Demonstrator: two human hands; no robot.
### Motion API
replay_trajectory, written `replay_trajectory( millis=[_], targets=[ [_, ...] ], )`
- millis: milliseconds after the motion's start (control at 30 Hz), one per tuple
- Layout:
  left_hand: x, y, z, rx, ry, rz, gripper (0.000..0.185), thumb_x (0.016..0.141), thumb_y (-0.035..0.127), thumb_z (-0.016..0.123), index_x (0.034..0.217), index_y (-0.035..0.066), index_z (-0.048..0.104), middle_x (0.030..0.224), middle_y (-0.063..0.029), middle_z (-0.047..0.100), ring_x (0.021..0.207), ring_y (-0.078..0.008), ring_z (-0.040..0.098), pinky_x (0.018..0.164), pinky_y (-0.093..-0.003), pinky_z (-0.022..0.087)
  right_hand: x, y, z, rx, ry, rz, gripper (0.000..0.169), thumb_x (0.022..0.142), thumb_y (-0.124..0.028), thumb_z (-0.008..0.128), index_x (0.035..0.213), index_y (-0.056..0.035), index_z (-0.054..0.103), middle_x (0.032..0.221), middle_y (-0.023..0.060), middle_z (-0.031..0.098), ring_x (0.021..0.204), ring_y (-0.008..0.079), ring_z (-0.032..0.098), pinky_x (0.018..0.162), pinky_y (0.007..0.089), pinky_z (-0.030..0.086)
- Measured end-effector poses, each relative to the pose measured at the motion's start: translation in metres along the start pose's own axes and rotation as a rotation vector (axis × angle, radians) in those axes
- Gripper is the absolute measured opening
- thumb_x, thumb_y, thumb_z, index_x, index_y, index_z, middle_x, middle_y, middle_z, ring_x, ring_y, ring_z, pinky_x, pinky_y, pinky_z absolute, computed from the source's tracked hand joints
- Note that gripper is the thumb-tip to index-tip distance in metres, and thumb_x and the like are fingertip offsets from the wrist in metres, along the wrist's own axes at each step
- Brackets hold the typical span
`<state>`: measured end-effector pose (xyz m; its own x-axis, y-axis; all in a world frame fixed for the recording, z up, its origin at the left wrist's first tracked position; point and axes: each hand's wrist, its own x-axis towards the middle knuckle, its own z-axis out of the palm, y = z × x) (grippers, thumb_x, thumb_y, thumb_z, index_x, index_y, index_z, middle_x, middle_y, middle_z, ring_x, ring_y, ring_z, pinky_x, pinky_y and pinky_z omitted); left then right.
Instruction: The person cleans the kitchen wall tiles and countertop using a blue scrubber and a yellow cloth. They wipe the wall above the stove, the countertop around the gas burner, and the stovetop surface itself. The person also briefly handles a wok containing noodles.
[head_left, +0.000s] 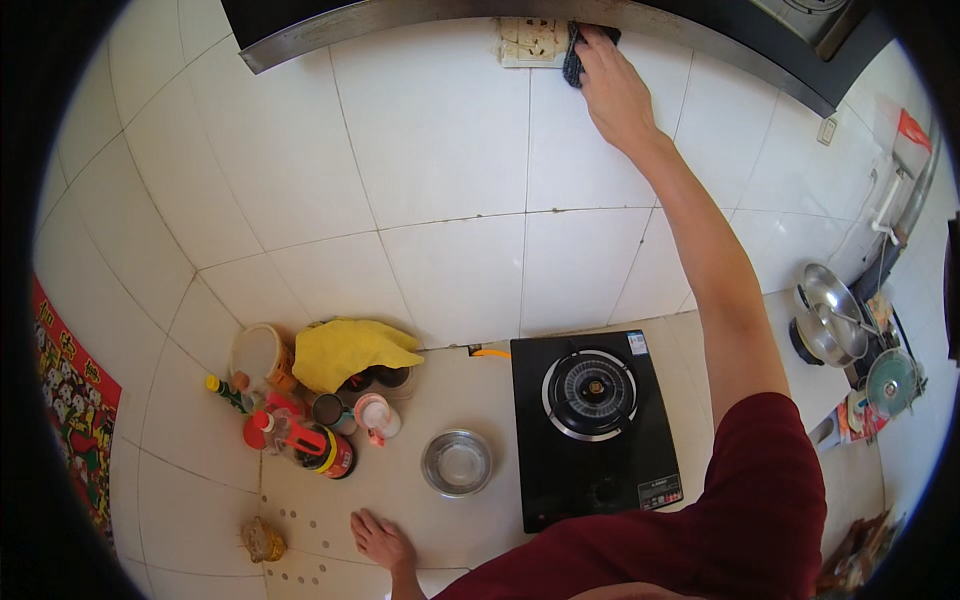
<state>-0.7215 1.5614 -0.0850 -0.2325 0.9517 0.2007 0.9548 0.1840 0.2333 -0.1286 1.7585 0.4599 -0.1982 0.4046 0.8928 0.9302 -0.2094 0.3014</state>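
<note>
High on the white tiled wall (442, 135), my right hand (611, 86) presses a dark scrubbing pad (573, 56) against the right end of a wall socket panel (532, 41). The panel is stained yellow-brown, and its right part is hidden by the pad and hand. My left hand (379, 536) rests flat on the counter (450, 536) with nothing in it, fingers close together. A metal bowl (456, 463) holding some liquid stands beyond it to the right. Beside the bowl is a black single-burner gas stove (592, 465).
A range hood (480, 9) overhangs the socket panel. Bottles (322, 450), cups (377, 416), a tub (262, 356) and a yellow cloth (352, 349) crowd the counter's left back. Metal pans (829, 315) and a glass lid (891, 382) stand at right. Several small discs (313, 523) dot the counter.
</note>
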Motion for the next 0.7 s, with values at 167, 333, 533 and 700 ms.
replay_trajectory(
  millis=[167,333,533,700],
  targets=[
    [-0.003,0.001,-0.014,0.001,0.004,-0.003,0.054,0.1,0.03,0.047,0.149,0.007,0.044,0.157,-0.0173,0.039,0.145,-0.036,0.036,0.116,-0.0508,0.029,-0.054,0.01,0.014,0.034,-0.071,-0.052,0.027,0.095,-0.002,0.048,0.121,0.0002,0.055,0.154,0.0145,0.045,0.143,0.0311,0.042,0.111,0.0398,0.045],
    [0.003,0.01,0.0,-0.033,-0.019,0.013,0.054,0.1,0.03,0.045,0.148,0.005,0.044,0.157,-0.0192,0.039,0.145,-0.0375,0.036,0.115,-0.0518,0.029,-0.085,-0.028,0.046,0.167,0.069,0.046,0.03,0.098,-0.005,0.047,0.127,-0.0018,0.055,0.154,0.0163,0.045,0.143,0.0339,0.042,0.115,0.0402,0.041],
    [0.019,0.02,0.0,-0.044,-0.009,-0.049,0.054,0.099,0.029,0.049,0.149,0.009,0.045,0.158,-0.0156,0.038,0.145,-0.0347,0.035,0.117,-0.0502,0.028,-0.055,-0.154,0.073,0.61,-0.16,-0.136,0.037,0.1,-0.011,0.05,0.135,-0.0031,0.054,0.147,0.015,0.052,0.137,0.0294,0.048,0.112,0.0375,0.042],
    [0.008,0.02,-0.009,-0.047,0.005,-0.01,0.053,0.1,0.03,0.048,0.149,0.01,0.045,0.158,-0.0153,0.039,0.145,-0.0347,0.035,0.117,-0.0507,0.027,-0.125,-0.078,0.065,0.303,-0.239,-0.093,0.023,0.097,-0.014,0.056,0.116,-0.0041,0.064,0.115,0.0153,0.062,0.111,0.0313,0.059,0.096,0.0399,0.05]
  ],
)
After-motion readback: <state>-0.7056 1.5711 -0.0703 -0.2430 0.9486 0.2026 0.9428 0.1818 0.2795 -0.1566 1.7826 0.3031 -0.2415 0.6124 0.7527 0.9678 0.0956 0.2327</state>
